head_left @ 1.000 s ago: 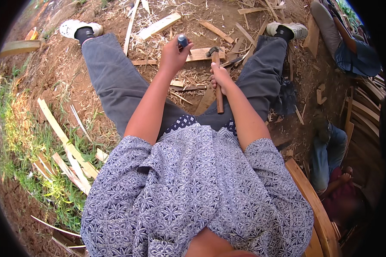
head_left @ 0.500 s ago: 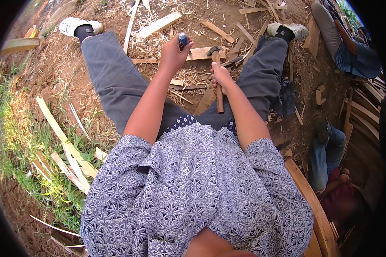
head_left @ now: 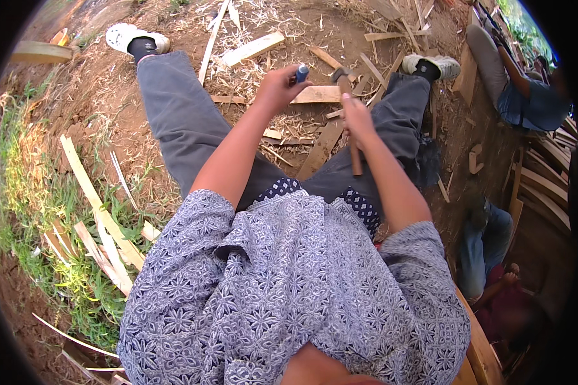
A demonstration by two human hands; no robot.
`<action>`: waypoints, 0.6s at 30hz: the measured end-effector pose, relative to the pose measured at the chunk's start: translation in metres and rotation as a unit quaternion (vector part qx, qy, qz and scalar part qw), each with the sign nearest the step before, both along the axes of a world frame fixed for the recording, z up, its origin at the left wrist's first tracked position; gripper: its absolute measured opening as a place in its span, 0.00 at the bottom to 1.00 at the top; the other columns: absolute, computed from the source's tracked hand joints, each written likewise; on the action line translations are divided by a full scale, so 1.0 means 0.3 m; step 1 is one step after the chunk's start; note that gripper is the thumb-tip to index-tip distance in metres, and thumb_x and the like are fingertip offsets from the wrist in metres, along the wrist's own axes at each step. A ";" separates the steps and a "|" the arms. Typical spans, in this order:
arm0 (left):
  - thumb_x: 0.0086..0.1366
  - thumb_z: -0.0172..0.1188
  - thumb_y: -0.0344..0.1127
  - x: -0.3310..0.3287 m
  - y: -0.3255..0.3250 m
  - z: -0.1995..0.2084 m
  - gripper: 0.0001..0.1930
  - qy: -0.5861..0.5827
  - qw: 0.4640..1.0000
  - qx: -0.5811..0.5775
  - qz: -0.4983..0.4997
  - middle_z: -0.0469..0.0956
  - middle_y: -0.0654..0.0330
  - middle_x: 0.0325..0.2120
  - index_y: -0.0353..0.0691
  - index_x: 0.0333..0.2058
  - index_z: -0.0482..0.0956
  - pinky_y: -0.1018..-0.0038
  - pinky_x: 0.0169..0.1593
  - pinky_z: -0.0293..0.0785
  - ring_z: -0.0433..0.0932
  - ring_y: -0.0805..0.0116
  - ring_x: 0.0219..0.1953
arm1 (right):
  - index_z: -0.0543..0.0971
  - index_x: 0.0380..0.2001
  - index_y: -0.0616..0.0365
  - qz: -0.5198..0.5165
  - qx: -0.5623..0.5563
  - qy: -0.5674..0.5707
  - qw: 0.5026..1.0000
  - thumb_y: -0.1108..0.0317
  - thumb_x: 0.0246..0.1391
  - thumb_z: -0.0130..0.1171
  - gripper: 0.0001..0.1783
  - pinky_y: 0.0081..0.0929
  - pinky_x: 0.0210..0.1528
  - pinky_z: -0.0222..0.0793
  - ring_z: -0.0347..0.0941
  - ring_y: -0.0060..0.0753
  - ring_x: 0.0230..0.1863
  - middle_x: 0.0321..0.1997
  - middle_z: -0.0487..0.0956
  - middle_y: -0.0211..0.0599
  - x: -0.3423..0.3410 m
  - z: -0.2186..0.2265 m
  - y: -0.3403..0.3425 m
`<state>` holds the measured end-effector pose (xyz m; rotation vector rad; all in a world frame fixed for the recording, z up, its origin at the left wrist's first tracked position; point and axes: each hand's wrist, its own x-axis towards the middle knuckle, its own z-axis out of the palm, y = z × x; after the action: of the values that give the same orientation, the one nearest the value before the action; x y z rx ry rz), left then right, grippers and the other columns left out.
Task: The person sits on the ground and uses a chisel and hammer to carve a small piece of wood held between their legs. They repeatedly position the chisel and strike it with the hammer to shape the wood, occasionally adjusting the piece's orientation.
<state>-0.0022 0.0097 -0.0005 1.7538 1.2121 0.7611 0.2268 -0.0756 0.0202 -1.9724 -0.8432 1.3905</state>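
Note:
My left hand (head_left: 279,90) is closed round an upright chisel (head_left: 302,73) with a blue handle. Its top end shows above the fingers, while the blade is hidden. A pale wooden board (head_left: 321,95) lies on the ground just beyond and to the right of that fist. My right hand (head_left: 358,120) grips the wooden handle of a hammer (head_left: 356,159). The dark hammer head points away from me, to the right of the chisel and apart from it. The handle's lower end hangs over my right thigh.
Wood shavings and a pale offcut (head_left: 253,49) lie on the soil between my outstretched legs. Long strips (head_left: 99,205) rest on grass at the left. On the right are two other people, a stack of curved slats (head_left: 546,183) and a thick timber (head_left: 481,340).
The hammer has tilted and shifted right with my right hand, whose elbow has swung outward. The whole view has shifted slightly, and my left hand still grips the chisel.

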 end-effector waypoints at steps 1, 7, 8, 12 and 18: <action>0.64 0.73 0.36 0.003 0.004 0.013 0.12 0.000 1.000 -0.002 -0.004 0.88 0.59 0.36 0.40 0.43 0.84 0.70 0.47 0.84 0.88 0.69 0.41 | 0.74 0.34 0.56 0.016 0.034 -0.022 0.999 0.44 0.72 0.48 0.25 0.26 0.17 0.64 0.66 0.20 0.17 0.22 0.70 0.26 0.038 0.067 0.018; 0.64 0.73 0.37 -0.042 0.019 -0.029 0.14 -0.005 1.000 -0.014 0.000 0.88 0.57 0.38 0.40 0.45 0.83 0.70 0.47 0.83 0.88 0.67 0.43 | 0.73 0.42 0.57 0.023 0.295 0.048 0.954 0.49 0.77 0.41 0.22 0.17 0.16 0.58 0.61 0.12 0.16 0.23 0.68 0.21 -0.063 0.765 0.032; 0.64 0.73 0.37 -0.045 0.020 -0.031 0.14 -0.010 1.000 -0.014 -0.001 0.88 0.57 0.38 0.40 0.45 0.83 0.70 0.47 0.83 0.88 0.66 0.43 | 0.73 0.45 0.57 0.011 0.341 0.076 0.937 0.48 0.77 0.41 0.22 0.17 0.16 0.58 0.61 0.11 0.17 0.23 0.68 0.21 -0.099 0.818 0.021; 0.64 0.73 0.37 -0.019 0.015 -0.017 0.16 -0.044 0.999 -0.014 -0.004 0.87 0.56 0.38 0.38 0.48 0.83 0.69 0.47 0.83 0.88 0.65 0.44 | 0.73 0.54 0.60 0.048 0.383 0.106 0.917 0.49 0.76 0.43 0.24 0.21 0.18 0.61 0.65 0.15 0.20 0.25 0.69 0.24 -0.151 0.720 -0.024; 0.61 0.75 0.43 -0.027 0.042 -0.037 0.19 -0.060 0.998 0.020 0.000 0.86 0.53 0.31 0.45 0.49 0.84 0.66 0.38 0.79 0.85 0.62 0.32 | 0.77 0.48 0.62 0.130 0.155 -0.043 0.978 0.53 0.75 0.48 0.21 0.25 0.23 0.62 0.68 0.22 0.25 0.26 0.71 0.26 -0.220 0.453 -0.013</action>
<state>-0.0103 0.0222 -0.0116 1.7145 1.1231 0.8844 0.1609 -0.0794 0.1561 -1.7354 -1.3131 1.2291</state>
